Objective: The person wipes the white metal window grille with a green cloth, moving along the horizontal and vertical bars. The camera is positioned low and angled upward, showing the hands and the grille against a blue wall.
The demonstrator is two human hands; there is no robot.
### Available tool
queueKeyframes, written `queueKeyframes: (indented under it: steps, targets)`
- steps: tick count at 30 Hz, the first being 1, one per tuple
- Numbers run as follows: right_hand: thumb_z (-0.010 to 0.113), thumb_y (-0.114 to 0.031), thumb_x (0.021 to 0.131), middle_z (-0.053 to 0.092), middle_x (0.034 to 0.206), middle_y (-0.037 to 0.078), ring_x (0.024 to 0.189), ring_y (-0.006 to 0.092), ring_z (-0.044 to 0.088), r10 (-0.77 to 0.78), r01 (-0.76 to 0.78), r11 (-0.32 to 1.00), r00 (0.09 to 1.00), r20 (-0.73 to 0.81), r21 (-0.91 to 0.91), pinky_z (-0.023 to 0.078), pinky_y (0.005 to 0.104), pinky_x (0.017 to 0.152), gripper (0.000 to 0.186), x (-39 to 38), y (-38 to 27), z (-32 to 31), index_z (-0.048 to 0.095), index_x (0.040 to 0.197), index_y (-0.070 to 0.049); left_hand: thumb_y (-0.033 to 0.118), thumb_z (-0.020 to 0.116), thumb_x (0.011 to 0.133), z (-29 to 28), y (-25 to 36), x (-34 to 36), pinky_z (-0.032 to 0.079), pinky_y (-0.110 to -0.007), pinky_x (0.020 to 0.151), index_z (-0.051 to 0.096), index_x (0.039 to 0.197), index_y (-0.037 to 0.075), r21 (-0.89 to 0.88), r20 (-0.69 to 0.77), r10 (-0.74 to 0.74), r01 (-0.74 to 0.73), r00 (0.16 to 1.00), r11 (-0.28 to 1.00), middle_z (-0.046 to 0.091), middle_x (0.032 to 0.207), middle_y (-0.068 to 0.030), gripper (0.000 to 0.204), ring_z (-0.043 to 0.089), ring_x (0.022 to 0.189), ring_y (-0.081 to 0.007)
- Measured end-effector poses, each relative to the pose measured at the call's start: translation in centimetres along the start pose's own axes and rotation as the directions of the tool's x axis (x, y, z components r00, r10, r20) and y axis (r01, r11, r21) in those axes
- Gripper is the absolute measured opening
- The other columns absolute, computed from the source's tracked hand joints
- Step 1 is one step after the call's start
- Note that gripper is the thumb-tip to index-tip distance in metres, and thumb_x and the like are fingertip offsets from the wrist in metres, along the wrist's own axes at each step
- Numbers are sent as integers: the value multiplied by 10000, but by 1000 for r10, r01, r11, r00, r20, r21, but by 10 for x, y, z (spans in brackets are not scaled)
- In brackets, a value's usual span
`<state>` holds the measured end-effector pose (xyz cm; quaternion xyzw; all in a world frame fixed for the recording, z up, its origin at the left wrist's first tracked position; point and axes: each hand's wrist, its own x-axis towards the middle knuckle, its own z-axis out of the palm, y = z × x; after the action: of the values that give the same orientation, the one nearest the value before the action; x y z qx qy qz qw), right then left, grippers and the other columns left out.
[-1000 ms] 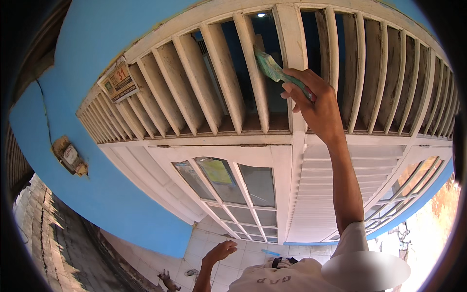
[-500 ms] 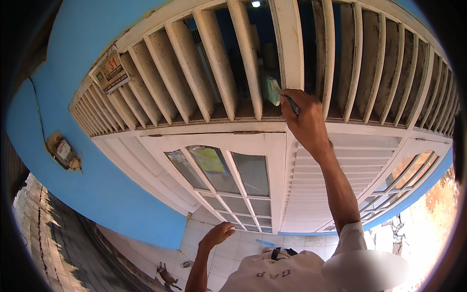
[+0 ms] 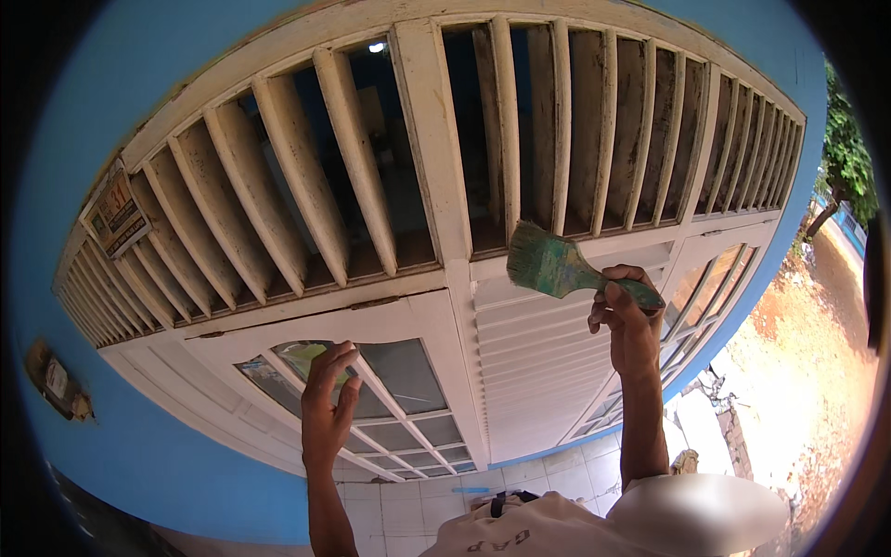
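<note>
My right hand grips a paintbrush by its green, paint-stained handle. The wide dark bristles point up and left, in front of the lower rail of the slatted wooden vent. Dirt streaks the off-white slats. My left hand is raised in front of the glazed door panel, holding nothing, its fingers loosely bent and apart from the thumb. Whether it touches the panel cannot be told.
Blue wall surrounds the white woodwork. A small sign is fixed on the left slats, and a worn switch box sits lower left. White floor tiles lie below. Bright bare ground and a tree show at right.
My right hand has drawn the paintbrush out from between the slats and lowered it to the right. My left hand has risen toward the glazed panel. The view has shifted right.
</note>
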<state>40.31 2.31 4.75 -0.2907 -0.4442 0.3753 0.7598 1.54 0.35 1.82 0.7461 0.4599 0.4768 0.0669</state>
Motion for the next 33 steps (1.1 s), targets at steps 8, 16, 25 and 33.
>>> queueKeyframes:
  steps: [8, 16, 25, 33]
  targets:
    - [657, -127, 946, 644, 740, 74, 611, 148, 652, -400, 344, 754, 916, 25, -560, 510, 271, 561, 186, 27, -69, -2, 644, 1015, 46, 220, 588, 1013, 13, 46, 219, 472, -451, 1023, 497, 1402, 84, 112, -382, 361, -345, 851, 932, 481, 1358, -165, 421, 530, 1247, -309]
    - [653, -168, 972, 709, 811, 62, 738, 101, 686, -474, 494, 120, 791, 388, -861, 526, 247, 649, 221, 114, -141, 14, 684, 1119, -6, 240, 496, 1046, 80, 31, 257, 433, -513, 1104, 257, 1526, 18, 79, -603, 315, -338, 733, 938, 296, 1476, -281, 580, 403, 1367, -417]
    - [697, -110, 911, 753, 968, 111, 794, 207, 729, -636, 613, -186, 520, 570, -768, 582, 316, 728, 203, 165, -164, 8, 718, 1097, -32, 211, 462, 1054, 83, 17, 262, 472, -515, 1075, 286, 1541, 44, 18, -617, 349, -431, 705, 902, 326, 1484, -255, 544, 442, 1340, -417]
    - [649, -51, 934, 725, 831, 103, 656, 140, 697, -548, 517, 117, 746, 379, -848, 580, 289, 602, 126, 100, -145, 52, 703, 1023, 19, 177, 547, 1011, 82, 14, 261, 514, -498, 1032, 263, 1574, 190, 64, -590, 372, -417, 717, 907, 368, 1481, -229, 630, 506, 1289, -396]
